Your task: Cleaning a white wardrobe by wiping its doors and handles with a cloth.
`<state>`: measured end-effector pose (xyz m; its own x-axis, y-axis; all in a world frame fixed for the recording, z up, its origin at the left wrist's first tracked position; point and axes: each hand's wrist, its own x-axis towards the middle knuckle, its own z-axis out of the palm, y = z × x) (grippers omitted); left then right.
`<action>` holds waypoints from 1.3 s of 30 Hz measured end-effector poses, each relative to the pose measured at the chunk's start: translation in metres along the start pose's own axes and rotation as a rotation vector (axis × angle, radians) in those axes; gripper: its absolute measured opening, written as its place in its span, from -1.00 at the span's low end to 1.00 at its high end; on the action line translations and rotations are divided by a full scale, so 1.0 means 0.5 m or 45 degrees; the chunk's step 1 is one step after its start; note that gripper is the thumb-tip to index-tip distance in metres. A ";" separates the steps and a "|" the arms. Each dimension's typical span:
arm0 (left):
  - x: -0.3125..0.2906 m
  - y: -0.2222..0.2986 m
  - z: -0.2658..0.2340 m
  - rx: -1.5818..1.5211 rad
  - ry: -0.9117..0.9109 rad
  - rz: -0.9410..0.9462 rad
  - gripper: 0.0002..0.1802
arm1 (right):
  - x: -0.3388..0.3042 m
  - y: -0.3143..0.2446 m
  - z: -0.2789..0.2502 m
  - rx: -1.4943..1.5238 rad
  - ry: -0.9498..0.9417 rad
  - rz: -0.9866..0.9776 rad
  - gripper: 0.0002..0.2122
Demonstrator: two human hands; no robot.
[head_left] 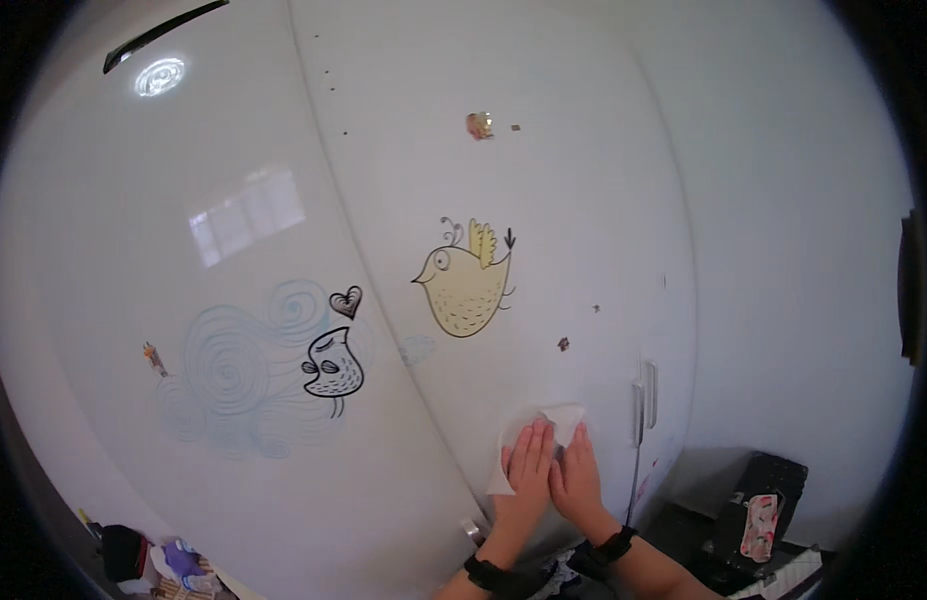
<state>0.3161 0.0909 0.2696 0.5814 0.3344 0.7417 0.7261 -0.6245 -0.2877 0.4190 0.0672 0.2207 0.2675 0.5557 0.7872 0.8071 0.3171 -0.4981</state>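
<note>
A thin white wipe (567, 413) lies against the glossy white wardrobe door (544, 230), its corners showing above and to the left of my hands. My left hand (529, 465) is pressed flat on it, fingers stretched upward. Close beside it, my right hand (578, 477) also rests flat, with its fingers stretched over the wipe's right part. The two hands almost touch at the thumbs. A black band circles each wrist. Under the palms, the middle of the wipe is hidden.
To the right is a slim door handle (651, 395). Stickers of a yellow bird (469, 295) and a grey bird (334, 370) decorate the doors. A black case (759, 480) stands at lower right. Several items, one a purple cloth (182, 560), lie at lower left.
</note>
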 end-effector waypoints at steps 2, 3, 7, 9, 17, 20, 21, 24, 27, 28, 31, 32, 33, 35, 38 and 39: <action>-0.013 -0.009 0.006 0.017 0.071 -0.020 -0.52 | -0.006 0.012 0.032 -0.024 0.036 -0.050 -0.57; -0.017 -0.012 0.007 0.045 -0.030 0.027 -0.55 | -0.001 0.013 0.045 -0.023 0.038 -0.057 -0.57; -0.029 -0.024 0.026 -0.019 -0.080 0.085 -0.60 | 0.023 -0.004 0.055 0.040 -0.009 -0.089 -0.66; -0.027 -0.023 0.024 0.064 -0.069 0.114 -0.60 | 0.028 -0.002 0.057 0.063 -0.130 -0.118 -0.66; 0.043 0.005 -0.034 0.238 -0.343 -0.015 -0.65 | 0.109 0.006 0.013 -0.033 -0.069 -0.302 -0.62; 0.098 -0.012 -0.066 0.171 -0.068 -0.125 -0.70 | 0.193 -0.036 -0.030 0.157 0.040 -0.377 -0.58; 0.124 -0.018 -0.074 0.169 0.066 -0.159 -0.75 | 0.230 -0.045 -0.043 0.138 0.059 -0.464 -0.57; 0.207 -0.050 -0.120 0.281 0.371 -0.255 -0.73 | 0.348 -0.106 -0.092 0.131 0.071 -0.723 -0.57; 0.302 -0.083 -0.197 0.402 0.498 -0.302 -0.60 | 0.467 -0.176 -0.142 0.151 0.179 -0.982 -0.58; 0.324 -0.106 -0.222 0.483 0.520 -0.317 -0.56 | 0.498 -0.209 -0.150 0.144 0.217 -1.050 -0.58; 0.417 -0.146 -0.272 0.656 0.607 -0.309 -0.56 | 0.605 -0.245 -0.162 0.047 0.337 -1.119 -0.57; 0.445 -0.157 -0.290 0.708 0.617 -0.298 -0.54 | 0.637 -0.259 -0.169 0.027 0.491 -1.134 -0.57; 0.469 -0.171 -0.318 0.721 0.618 -0.303 -0.54 | 0.660 -0.278 -0.177 0.024 0.651 -1.152 -0.56; 0.500 -0.195 -0.350 0.795 0.813 -0.147 -0.53 | 0.688 -0.306 -0.191 0.067 0.655 -1.137 -0.56; 0.499 -0.196 -0.351 0.789 0.796 -0.111 -0.52 | 0.673 -0.301 -0.195 0.102 0.657 -1.119 -0.56; 0.486 -0.193 -0.345 0.801 0.794 -0.109 -0.52 | 0.656 -0.298 -0.189 0.120 0.654 -1.134 -0.55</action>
<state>0.3242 0.1108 0.5820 0.3436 -0.1975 0.9181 0.9318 -0.0504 -0.3595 0.4364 0.1296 0.5875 -0.1964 -0.2984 0.9340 0.7839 0.5244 0.3324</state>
